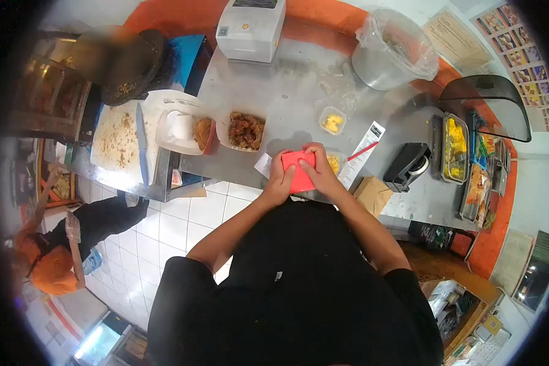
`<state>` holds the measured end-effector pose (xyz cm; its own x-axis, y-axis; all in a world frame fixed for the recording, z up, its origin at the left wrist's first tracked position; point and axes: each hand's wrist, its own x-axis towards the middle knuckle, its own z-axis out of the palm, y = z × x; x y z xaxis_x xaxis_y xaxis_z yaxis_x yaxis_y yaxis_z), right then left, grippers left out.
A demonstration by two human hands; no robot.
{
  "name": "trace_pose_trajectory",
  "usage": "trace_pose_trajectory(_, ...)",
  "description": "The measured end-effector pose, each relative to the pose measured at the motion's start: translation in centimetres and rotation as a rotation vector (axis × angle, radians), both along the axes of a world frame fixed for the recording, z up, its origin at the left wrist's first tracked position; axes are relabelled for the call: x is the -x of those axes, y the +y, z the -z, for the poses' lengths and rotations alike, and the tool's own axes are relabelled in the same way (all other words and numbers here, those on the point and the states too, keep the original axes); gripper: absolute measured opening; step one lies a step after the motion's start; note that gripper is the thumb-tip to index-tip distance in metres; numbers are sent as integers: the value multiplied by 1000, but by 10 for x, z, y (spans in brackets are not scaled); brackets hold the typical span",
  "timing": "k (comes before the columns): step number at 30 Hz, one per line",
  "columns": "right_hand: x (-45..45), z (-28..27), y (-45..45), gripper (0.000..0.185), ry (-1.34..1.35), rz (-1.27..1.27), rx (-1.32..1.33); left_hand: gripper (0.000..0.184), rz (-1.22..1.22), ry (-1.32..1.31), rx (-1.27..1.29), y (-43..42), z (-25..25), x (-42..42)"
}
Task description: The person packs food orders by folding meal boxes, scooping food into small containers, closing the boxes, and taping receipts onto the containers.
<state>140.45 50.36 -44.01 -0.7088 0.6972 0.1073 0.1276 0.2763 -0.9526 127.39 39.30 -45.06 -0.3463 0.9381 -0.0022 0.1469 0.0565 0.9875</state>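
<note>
Both my hands hold a closed red box-like packet (301, 182) in front of my body, at the near edge of the steel table. My left hand (279, 181) is wrapped round its left side, thumb on top. From the right, my right hand (323, 174) grips it the same way. Close to my right hand lies a small clear tub of yellow food (333, 163), partly hidden by the hand. A similar tub (332, 121) stands farther back. Left of my hands is an open box of brown saucy food (246, 131), beside an open box with white rice (180, 126).
A long paper slip with a red pen (364, 150) and a black tape dispenser (407, 166) lie to the right. Behind stand a label printer (250, 30) and a plastic-lined bin (393, 52). A knife (142, 143) rests on the cutting board at left. Another person (55, 268) is at lower left.
</note>
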Motion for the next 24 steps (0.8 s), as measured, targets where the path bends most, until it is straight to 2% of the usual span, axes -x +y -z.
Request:
trace_pose_trajectory(4,2,-4,-4,28,-17,39,-96,44,-15,0,-1,0,-2,-2)
trace_pose_trajectory(14,4,-12,-7,27,-25,101,-135,44,-37,55,16,1,-4,-4)
trace_pose_trajectory(17,1,-11,-7,26,-111,75,-102,45,-26,35,18,1,-1,-2)
trace_pose_trajectory(20,-4,-6,-9,26,-67,24,-113,46,4,-80,32,1,2,3)
trace_pose_trajectory(24,-9,-1,-4,26,-10,-47,-28,45,41,-91,30,0,-3,5)
